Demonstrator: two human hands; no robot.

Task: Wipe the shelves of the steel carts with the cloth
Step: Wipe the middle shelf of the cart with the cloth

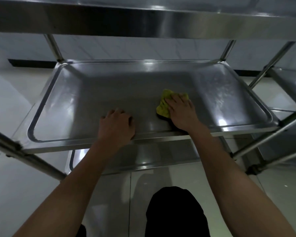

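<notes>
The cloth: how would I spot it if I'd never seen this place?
Find the steel cart's middle shelf, a shallow tray. Right of its centre, near the front edge, the right hand presses on the cloth. It is crumpled and yellow-green, the only bright colour among grey steel.

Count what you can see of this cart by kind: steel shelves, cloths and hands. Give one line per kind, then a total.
Steel shelves: 3, namely top shelf, middle shelf, bottom shelf
Cloths: 1, the yellow cloth
Hands: 2, left hand, right hand
Total: 6
</notes>
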